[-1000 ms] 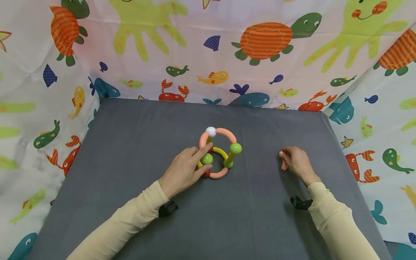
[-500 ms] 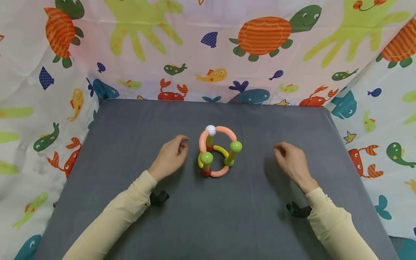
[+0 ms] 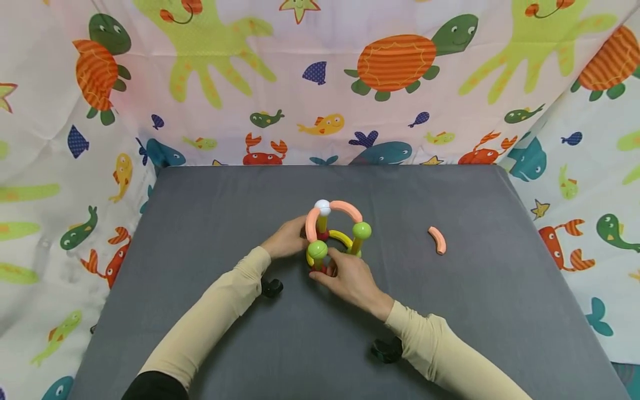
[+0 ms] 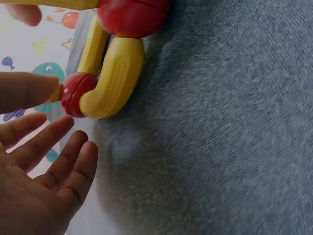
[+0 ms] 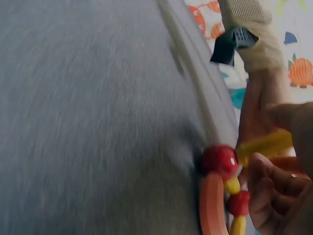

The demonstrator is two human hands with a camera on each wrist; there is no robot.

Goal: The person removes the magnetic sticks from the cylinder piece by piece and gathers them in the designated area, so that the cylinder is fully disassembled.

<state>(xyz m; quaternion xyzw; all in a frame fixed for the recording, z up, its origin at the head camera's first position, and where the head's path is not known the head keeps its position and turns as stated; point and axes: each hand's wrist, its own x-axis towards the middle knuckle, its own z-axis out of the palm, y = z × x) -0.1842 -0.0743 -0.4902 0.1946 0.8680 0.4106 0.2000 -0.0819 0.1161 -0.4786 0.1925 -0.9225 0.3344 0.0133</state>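
Observation:
A frame built of ball-and-rod construction pieces (image 3: 361,230) stands mid-table, with pink and yellow curved rods, upright yellow posts, and white, green and red balls. My right hand (image 3: 353,279) is at its front, thumb and fingers curled round the near yellow post (image 5: 264,143), above a red ball (image 5: 220,161). At the frame's left side is my left hand (image 3: 288,239), its fingertips partly hidden behind the frame in the head view. In the left wrist view, one straight finger (image 4: 29,91) reaches the far red ball (image 4: 78,93); the other fingers are spread and loosely bent.
A loose pink curved rod (image 3: 437,240) lies on the grey table (image 3: 475,311) to the right. A curtain (image 3: 320,83) printed with sea animals hangs around the back and sides. Each wrist carries a black camera mount (image 3: 386,351).
My right hand has left the pink curved rod on the right and come across to the frame's front. The left hand first drew back from the frame, then returned to its left side.

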